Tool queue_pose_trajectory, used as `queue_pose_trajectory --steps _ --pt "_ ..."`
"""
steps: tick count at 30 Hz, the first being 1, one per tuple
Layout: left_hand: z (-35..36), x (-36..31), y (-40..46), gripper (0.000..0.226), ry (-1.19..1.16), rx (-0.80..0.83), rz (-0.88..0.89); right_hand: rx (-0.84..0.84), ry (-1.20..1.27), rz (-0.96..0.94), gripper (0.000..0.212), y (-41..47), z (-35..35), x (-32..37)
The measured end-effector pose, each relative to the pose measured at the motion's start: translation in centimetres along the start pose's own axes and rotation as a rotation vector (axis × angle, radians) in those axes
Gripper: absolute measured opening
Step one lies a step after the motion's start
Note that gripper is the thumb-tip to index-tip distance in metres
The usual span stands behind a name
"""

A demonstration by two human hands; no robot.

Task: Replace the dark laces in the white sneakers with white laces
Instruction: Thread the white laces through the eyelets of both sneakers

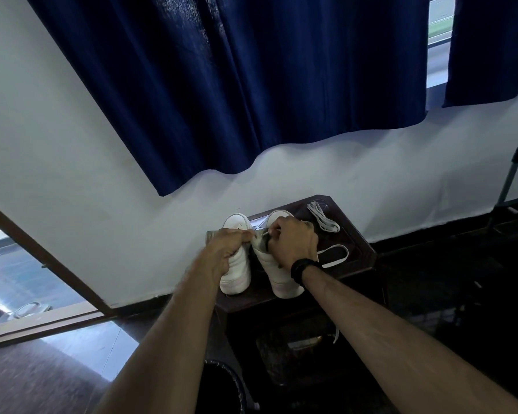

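**A:** Where's the lacing at? Two white sneakers sit mid-frame on the dark desk (pixel 361 258); both hands are bunched over the right sneaker (pixel 281 279).

**B:** Left hand (pixel 225 249) and right hand (pixel 290 243) each pinch a white lace (pixel 263 233) end, I think. It's soft, floppy stuff, so grip the stiff tip. Spare lace (pixel 323 219) lies upper right.

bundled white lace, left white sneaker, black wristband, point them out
bundled white lace (pixel 323 218), head view, middle of the bundle
left white sneaker (pixel 237 273), head view, its side panel
black wristband (pixel 300 268), head view, top of the band
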State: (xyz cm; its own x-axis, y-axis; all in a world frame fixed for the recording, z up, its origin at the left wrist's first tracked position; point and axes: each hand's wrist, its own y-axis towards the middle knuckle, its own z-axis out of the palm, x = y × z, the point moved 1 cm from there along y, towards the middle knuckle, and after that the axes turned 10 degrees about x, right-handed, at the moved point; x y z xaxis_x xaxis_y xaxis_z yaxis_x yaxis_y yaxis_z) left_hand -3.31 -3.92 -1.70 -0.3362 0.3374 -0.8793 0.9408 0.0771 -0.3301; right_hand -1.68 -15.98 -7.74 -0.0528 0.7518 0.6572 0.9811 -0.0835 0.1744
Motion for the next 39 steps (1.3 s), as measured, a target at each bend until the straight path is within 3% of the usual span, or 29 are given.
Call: queue_pose_trajectory --steps 3,12,16,25,28,30,36,39 --pt "-0.1 0.3 0.3 0.006 -0.023 -0.02 0.018 -0.015 -0.009 0.011 0.021 0.0 0.2 0.2" --pt "-0.4 1.0 1.7 0.02 -0.049 -0.02 0.046 0.028 -0.069 0.013 0.025 0.1 0.5 0.2" --pt "-0.4 1.0 1.6 0.021 -0.047 0.0 0.05 0.029 -0.049 -0.057 0.048 -0.2 0.5 0.2" --pt "-0.5 1.7 2.5 0.011 -0.04 0.008 0.045 -0.043 -0.146 -0.066 0.036 0.2 1.2 0.5" --pt "-0.6 1.7 2.6 0.021 -0.016 -0.004 0.005 -0.049 -0.163 -0.104 0.035 0.5 1.3 0.4" --pt "-0.3 1.5 2.5 0.006 0.003 0.005 0.009 -0.026 -0.198 -0.135 0.032 0.7 1.2 0.4" --pt "0.2 2.1 3.9 0.01 -0.019 0.02 0.061 0.017 -0.239 -0.201 0.026 1.2 0.7 0.4" --pt "0.6 2.7 4.6 0.016 0.03 -0.017 0.081 -0.071 -0.368 -0.203 0.019 1.1 1.5 0.5"
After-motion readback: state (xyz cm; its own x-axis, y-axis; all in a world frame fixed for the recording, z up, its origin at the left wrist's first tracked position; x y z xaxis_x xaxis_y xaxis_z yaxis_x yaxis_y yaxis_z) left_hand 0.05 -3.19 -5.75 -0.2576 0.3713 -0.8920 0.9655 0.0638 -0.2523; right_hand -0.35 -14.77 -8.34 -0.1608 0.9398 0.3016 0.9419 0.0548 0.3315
